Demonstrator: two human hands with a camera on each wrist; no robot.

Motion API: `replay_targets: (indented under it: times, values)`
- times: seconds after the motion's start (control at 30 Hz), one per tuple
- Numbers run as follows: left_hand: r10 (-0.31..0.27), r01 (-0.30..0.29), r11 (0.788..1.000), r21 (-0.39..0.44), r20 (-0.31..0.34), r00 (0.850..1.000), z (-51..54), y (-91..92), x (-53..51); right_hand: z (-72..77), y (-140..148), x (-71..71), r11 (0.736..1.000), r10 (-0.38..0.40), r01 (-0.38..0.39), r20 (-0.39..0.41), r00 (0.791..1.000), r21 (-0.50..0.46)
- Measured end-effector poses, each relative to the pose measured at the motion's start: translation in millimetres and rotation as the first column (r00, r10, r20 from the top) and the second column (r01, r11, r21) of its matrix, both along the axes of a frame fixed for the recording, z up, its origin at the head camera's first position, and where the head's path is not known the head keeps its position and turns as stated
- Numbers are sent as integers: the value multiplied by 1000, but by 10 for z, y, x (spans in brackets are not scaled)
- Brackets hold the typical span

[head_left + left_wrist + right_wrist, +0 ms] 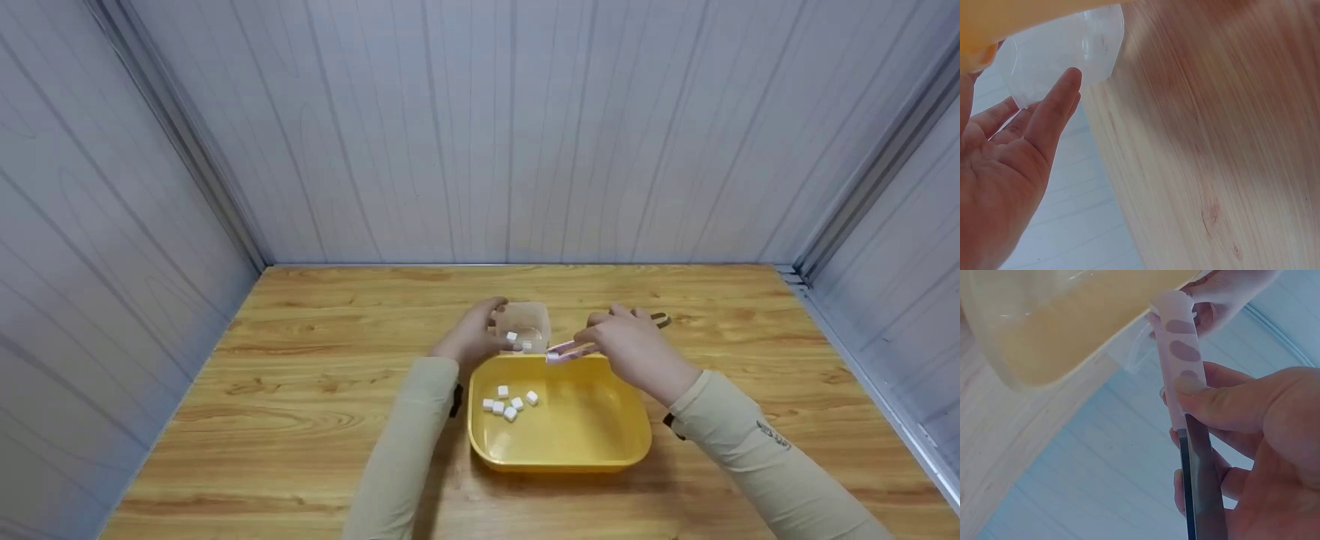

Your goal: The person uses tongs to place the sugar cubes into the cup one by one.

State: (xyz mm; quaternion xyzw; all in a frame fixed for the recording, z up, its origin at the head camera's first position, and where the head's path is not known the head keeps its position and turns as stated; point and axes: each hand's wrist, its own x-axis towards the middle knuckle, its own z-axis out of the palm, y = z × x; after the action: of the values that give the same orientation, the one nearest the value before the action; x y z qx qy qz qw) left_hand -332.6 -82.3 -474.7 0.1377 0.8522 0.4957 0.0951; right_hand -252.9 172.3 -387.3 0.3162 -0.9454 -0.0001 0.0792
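My left hand (476,334) holds a small clear container (534,315) by its side, just behind the yellow basin (592,450); a few white cubes lie inside the container. In the left wrist view, the fingers of the left hand (1022,140) touch the clear container (1067,50). My right hand (634,345) grips tongs (581,349) whose tips pinch a white cube (553,356) over the basin's back rim. The right wrist view has the right hand (1252,416) pinching the tongs (1185,354) between thumb and fingers; the cube is hidden there.
Several white cubes (499,407) lie in the left part of the yellow basin, which stands near the front of the wooden table (315,360). Panelled walls (480,135) rise behind the table and at both sides.
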Motion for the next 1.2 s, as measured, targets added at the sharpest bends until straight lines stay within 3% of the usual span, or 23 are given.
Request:
replay_targets:
  times: [0.2, 0.43, 0.73, 1.03, 1.2]
  values:
    - [12, -13, 999, -31, -11, 1000, 11, -5, 1, 3, -64, -78, 999, -27, 27, 5, 1000, -39]
    - [2, -2, 1000, -10, 12, 1000, 12, -17, 9, -11, -134, -171, 996, -48, 48, 2, 999, -71]
    - [-2, 2, 1000, 17, 39, 999, 8, -10, -3, -141, -175, -323, 992, -71, 70, -9, 997, -102]
    - [13, -15, 999, 34, 57, 998, -1, 5, 10, -270, -218, -401, 996, -66, 64, -33, 997, -65]
    - [4, -5, 1000, 18, 35, 999, -2, 3, 5, -303, -228, -418, 996, -71, 70, -21, 997, -49]
